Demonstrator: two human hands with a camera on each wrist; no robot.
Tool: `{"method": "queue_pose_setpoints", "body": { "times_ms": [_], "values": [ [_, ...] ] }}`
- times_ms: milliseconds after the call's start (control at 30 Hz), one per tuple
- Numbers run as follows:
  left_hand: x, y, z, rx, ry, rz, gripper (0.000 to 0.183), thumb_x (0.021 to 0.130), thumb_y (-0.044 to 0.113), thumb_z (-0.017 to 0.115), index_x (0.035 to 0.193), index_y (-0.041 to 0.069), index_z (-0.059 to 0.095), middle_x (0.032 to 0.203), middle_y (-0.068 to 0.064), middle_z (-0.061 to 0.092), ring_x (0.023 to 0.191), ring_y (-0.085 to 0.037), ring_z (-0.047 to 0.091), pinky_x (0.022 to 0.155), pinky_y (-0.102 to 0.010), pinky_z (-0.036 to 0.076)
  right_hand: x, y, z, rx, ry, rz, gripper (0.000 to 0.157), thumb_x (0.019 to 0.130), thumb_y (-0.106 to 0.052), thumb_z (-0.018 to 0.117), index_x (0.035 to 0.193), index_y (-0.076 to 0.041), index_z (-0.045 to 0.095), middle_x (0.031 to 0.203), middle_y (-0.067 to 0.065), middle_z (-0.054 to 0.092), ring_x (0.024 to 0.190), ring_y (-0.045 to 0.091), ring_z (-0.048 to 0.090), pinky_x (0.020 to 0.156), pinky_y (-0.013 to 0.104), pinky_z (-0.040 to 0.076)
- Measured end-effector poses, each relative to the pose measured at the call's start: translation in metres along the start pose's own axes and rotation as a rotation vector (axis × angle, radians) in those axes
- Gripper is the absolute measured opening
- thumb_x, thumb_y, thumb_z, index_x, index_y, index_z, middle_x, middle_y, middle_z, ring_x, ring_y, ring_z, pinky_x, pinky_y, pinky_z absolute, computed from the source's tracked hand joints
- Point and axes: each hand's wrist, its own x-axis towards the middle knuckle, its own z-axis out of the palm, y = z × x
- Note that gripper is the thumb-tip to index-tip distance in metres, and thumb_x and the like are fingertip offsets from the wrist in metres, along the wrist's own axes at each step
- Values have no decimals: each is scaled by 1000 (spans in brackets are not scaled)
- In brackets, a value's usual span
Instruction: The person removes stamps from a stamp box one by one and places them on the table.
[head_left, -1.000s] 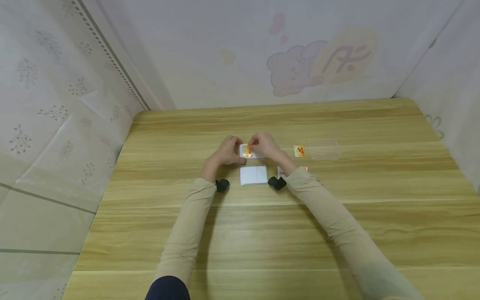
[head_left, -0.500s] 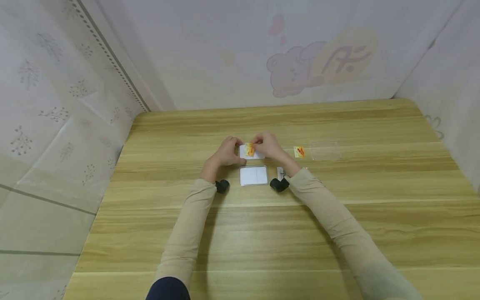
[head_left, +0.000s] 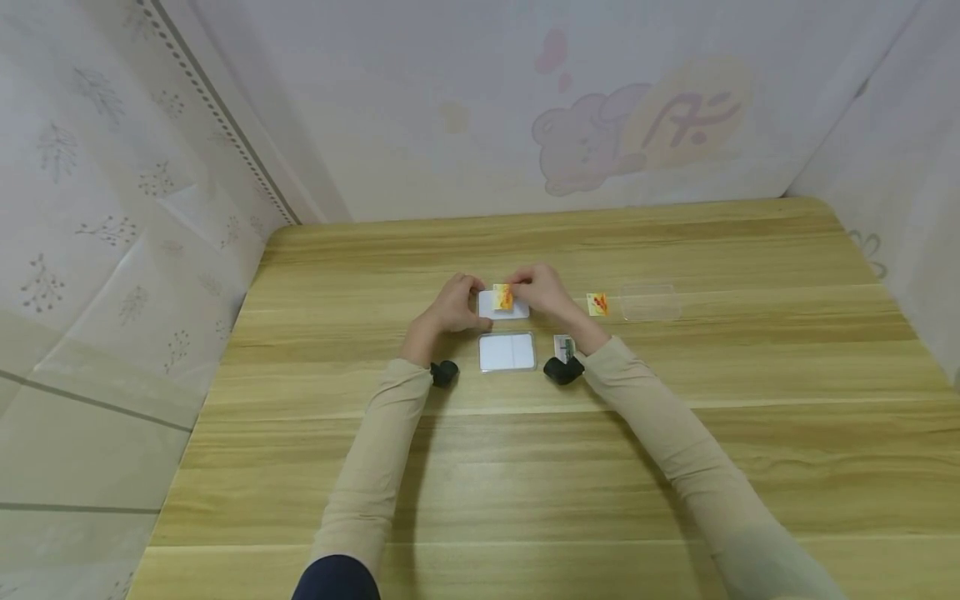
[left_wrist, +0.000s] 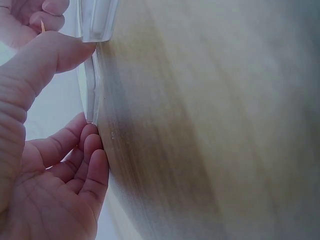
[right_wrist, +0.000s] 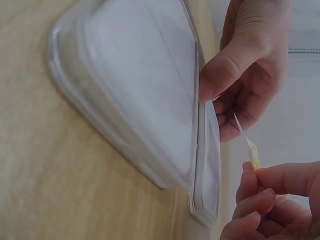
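My left hand [head_left: 456, 304] holds the left end of a flat white case [head_left: 517, 311] on the table, thumb at the near edge and fingers at the far edge. In the right wrist view my right hand [right_wrist: 280, 195] pinches a thin yellow-and-orange paper square [right_wrist: 255, 159] between thumb and forefinger. The square is raised over the white case and seen edge-on there; the head view shows its printed face. Just nearer to me lies a second white case [head_left: 507, 352] with a clear rim and a line across its top.
Right of the hands lie another yellow-and-orange paper square [head_left: 597, 304] and a clear plastic lid [head_left: 650, 302]. A greyish printed paper piece [head_left: 564, 345] sits partly under my right wrist's camera [head_left: 563, 371]. All rest on the wooden table [head_left: 480, 475] before a curtain [head_left: 420, 125].
My right hand has lifted the paper square off the white case's top and drawn it slightly right. The left hand stays in place on the case.
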Motion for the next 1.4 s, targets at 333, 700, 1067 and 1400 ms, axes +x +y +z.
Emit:
{"method": "queue_pose_setpoints", "body": {
  "times_ms": [333,700,1067,1400],
  "values": [
    [0,0,0,13,6,5,62,73,16,78,122,-7,48,119,-18,46,109,-28,43,98,-37,36,-4,-2,-5,1,-11,19,22,89,-5,56,105,4,68,111,18,63,102,26,54,86,36,45],
    [0,0,0,1,2,-5,61,74,16,77,122,-7,48,117,-17,46,106,-27,42,94,-37,38,-6,1,-10,-24,-9,39,22,91,-6,54,106,3,68,110,18,64,103,27,55,88,36,45],
    [0,1,-1,0,-1,-5,61,74,15,77,122,-8,48,117,-18,45,106,-27,42,95,-36,37,-14,-2,-17,-24,-3,35,23,91,-6,54,108,3,67,112,18,62,103,27,54,86,36,45],
    [0,1,0,11,-1,-3,61,74,14,77,123,-8,47,118,-18,45,107,-28,42,96,-36,37,-17,2,-22,-29,7,7,21,91,-6,55,105,3,68,110,18,63,98,25,53,83,35,45]
  ]
}}
